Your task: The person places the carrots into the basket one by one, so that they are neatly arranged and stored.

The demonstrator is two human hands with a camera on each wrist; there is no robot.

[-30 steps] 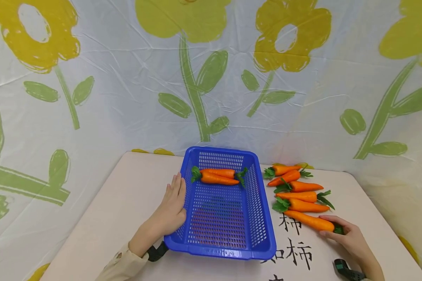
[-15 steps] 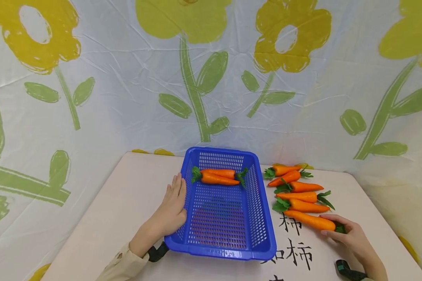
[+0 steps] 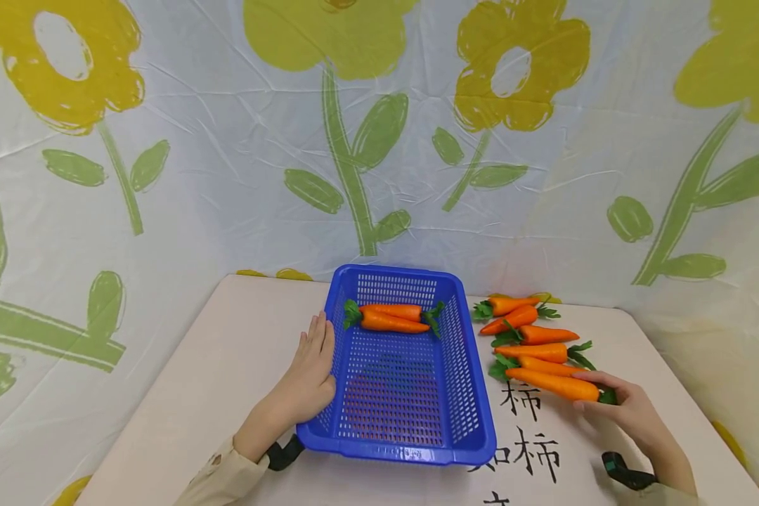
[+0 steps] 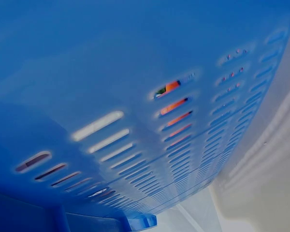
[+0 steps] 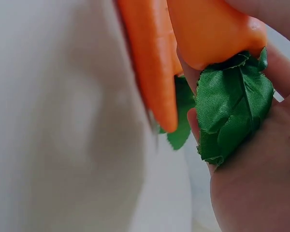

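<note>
Right hand (image 3: 629, 411): thumb and fingers pinching a carrot (image 3: 552, 384) near its leaves (image 5: 234, 104).
Carrot's place: right of the basket (image 3: 411, 453), tip toward it, overlapping one of five loose carrots (image 3: 547, 335); it looks raised, though contact is hard to judge.
Left hand (image 3: 308, 372): fingers straight, close together, against the basket's side.
Basket: two carrots (image 3: 388, 322) side by side, far end.
Table (image 3: 253, 337): five loose carrots, roughly in a row.
</note>
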